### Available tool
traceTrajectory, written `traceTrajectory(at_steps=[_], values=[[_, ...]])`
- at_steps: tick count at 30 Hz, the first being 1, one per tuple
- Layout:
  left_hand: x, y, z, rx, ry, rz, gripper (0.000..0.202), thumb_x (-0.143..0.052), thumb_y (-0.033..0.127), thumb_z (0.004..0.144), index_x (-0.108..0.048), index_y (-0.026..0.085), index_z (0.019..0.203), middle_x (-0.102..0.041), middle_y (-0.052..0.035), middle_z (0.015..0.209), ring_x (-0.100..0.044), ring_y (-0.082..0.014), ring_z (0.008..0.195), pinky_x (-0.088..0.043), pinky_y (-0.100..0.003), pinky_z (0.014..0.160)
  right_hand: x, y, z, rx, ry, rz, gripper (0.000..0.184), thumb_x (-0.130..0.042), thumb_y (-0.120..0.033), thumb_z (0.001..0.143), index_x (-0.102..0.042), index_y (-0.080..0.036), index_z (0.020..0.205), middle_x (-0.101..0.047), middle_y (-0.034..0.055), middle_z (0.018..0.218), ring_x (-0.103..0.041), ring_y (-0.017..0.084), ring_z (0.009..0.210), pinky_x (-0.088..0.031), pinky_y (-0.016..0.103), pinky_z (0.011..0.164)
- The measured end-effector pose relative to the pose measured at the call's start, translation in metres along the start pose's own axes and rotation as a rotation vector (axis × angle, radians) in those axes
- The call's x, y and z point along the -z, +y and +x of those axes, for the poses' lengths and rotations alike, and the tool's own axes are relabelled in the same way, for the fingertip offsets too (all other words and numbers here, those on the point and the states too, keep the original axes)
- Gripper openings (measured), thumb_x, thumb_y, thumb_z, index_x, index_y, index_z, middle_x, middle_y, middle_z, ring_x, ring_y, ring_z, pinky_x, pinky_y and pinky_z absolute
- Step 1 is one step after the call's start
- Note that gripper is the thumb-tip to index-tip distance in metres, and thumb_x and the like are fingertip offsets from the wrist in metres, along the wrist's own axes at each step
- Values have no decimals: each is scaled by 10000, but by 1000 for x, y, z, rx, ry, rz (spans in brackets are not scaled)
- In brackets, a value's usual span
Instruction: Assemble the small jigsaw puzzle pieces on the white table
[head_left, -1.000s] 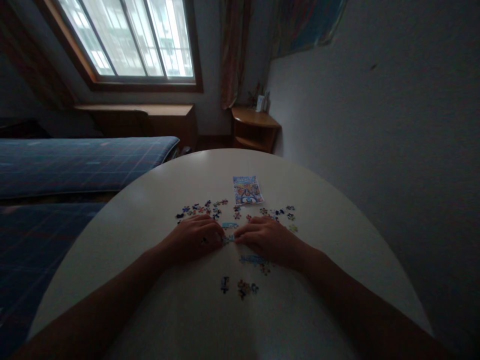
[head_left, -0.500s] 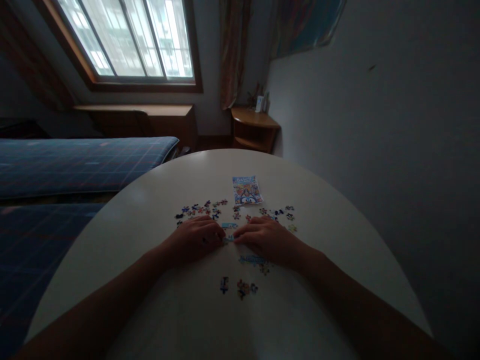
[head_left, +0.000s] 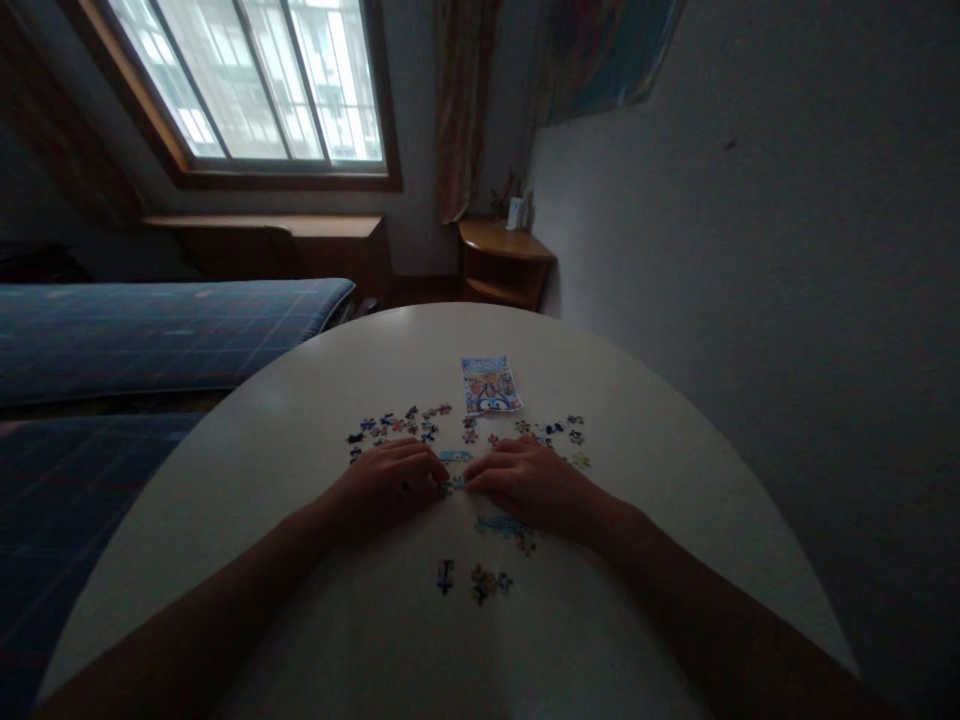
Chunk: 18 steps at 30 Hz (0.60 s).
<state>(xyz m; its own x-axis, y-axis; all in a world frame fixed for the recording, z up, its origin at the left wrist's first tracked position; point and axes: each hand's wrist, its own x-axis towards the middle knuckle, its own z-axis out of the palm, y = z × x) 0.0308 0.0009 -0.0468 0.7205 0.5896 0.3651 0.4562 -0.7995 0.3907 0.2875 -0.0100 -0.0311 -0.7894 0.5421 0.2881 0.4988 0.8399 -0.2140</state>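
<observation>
My left hand [head_left: 394, 480] and my right hand [head_left: 529, 480] face each other low over the white table. Between their fingertips lies a small light-blue jigsaw piece [head_left: 458, 483]. My left fingers pinch at its left end, and my right fingers close on its right side; fingertips partly hide it. Just beyond is a joined light-blue strip of puzzle [head_left: 455, 456]. Nearer me, by my right wrist, lies another blue strip [head_left: 506, 524]. Closer still are a dark joined bit [head_left: 445, 576] and a small multicoloured cluster [head_left: 484, 582].
Loose jigsaw pieces [head_left: 397, 424] spread beyond my left hand, and more pieces [head_left: 555, 428] beyond my right. A printed picture sheet [head_left: 490, 386] lies behind them on the round table [head_left: 360, 350]. A bed [head_left: 165, 335] stands left, a wall [head_left: 675, 260] right.
Both hands stay almost in place, with slight finger movement around the small blue piece. The whole view has shifted a little.
</observation>
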Motion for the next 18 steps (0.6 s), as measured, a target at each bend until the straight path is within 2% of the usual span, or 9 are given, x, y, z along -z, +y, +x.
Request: traceTrajectory(at_steps=[5, 9, 13, 16, 18], values=[[-1, 2, 1, -30, 14, 9, 58, -602, 216, 902, -634, 225, 950, -713, -14, 911, -643, -158, 824, -507, -287, 746, 2, -7, 2, -24, 51, 6, 99, -613, -211, 934, -691, -225, 992, -740, 15, 1110, -661, 193, 987, -449, 353, 854], [-1, 3, 1, -115, 19, 66, 72, -602, 216, 907, -620, 230, 975, -709, -11, 914, -651, -158, 833, -508, -308, 783, 2, -19, 6, -158, 119, 122, 132, -669, -242, 895, -677, -223, 1026, -756, 29, 1002, -669, 197, 944, -439, 357, 863], [-1, 6, 1, -193, 43, 124, 90, -594, 198, 908, -606, 221, 995, -701, -17, 913, -649, -157, 830, -518, -314, 787, -5, -31, 10, -284, 132, 251, 233, -689, -189, 856, -662, -245, 1081, -765, 1, 922, -666, 197, 923, -430, 380, 904], [-1, 9, 2, -221, 65, 126, 85, -584, 194, 916, -609, 215, 995, -704, -21, 909, -656, -151, 823, -531, -298, 772, -9, -35, 13, -363, 165, 317, 181, -682, -164, 837, -662, -231, 1005, -760, -4, 872, -673, 194, 907, -423, 401, 942], [0, 13, 3, -214, 111, 93, 82, -591, 193, 919, -616, 211, 994, -707, -28, 914, -665, -145, 821, -541, -282, 754, -7, -37, 13, -413, 203, 391, 163, -680, -157, 820, -651, -222, 966, -750, 1, 851, -681, 182, 861, -454, 378, 902]])
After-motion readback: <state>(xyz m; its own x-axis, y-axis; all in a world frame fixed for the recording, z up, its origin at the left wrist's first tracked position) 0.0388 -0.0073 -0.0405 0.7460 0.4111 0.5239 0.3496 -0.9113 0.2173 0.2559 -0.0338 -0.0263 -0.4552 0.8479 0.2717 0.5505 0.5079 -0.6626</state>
